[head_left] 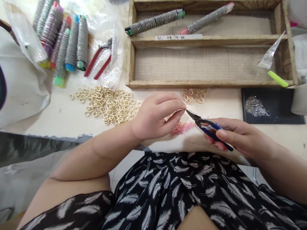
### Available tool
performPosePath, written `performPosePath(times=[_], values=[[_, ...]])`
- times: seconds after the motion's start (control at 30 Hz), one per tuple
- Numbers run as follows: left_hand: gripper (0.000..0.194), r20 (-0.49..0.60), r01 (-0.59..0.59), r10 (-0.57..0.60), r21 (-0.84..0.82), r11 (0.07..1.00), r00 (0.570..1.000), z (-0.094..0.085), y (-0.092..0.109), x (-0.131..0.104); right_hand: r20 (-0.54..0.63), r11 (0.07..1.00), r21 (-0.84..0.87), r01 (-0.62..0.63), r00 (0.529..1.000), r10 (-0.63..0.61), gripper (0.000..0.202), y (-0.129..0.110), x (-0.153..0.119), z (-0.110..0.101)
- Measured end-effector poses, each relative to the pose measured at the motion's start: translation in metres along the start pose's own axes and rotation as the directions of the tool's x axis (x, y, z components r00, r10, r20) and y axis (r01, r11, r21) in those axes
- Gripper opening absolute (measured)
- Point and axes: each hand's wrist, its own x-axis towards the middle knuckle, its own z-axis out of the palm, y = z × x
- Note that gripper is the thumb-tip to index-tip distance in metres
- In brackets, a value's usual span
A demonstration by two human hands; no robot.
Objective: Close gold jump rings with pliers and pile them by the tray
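Observation:
My left hand (159, 116) is closed in a pinch on a small gold ring (186, 106), mostly hidden by the fingertips. In my right hand (235, 135) are blue-handled pliers (212, 127), their pointed jaws at the left fingertips. The jaws look nearly closed; whether they grip the ring I cannot tell. Beneath the hands lies a small heap of pink beads (182, 128). Left of my left hand spreads a pile of gold rings (110, 103). A smaller group of rings with pinkish beads (195, 95) lies just beyond my fingers.
A wooden tray with a mesh bottom (203, 84) stands at the back, holding two wire-wrapped rods (155, 22). Several more rods (70, 44) and red-handled cutters (99, 59) lie on plastic wrap at left. Shiny beads (256, 107) sit on a black tray (285, 111) at right.

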Motion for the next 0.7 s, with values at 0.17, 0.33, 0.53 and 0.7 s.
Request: performPosePath(times=[0.17, 0.33, 0.53, 0.7], values=[[0.013, -0.014, -0.007, 0.007, -0.006, 1.000, 1.000, 0.0019, -0.0001, -0.0012, 0.012, 1.000, -0.002, -0.003, 1.000, 0.003, 0.051, -0.0013, 0.0005, 0.0003], [0.011, -0.018, 0.003, -0.002, 0.063, 0.998, 1.000, 0.0028, -0.0009, -0.0046, 0.001, 1.000, 0.001, -0.017, 1.000, 0.017, 0.052, -0.0012, 0.0005, 0.0020], [0.010, 0.002, 0.020, -0.020, 0.147, 0.989, 1.000, -0.0012, 0.0008, -0.0050, -0.018, 1.000, 0.016, -0.001, 1.000, 0.001, 0.051, -0.0012, -0.0003, 0.0066], [0.013, -0.013, -0.001, 0.003, 0.175, 0.984, 1.000, -0.0005, 0.0026, -0.0039, -0.018, 0.998, 0.059, -0.016, 1.000, 0.017, 0.051, -0.0009, -0.0031, 0.0090]])
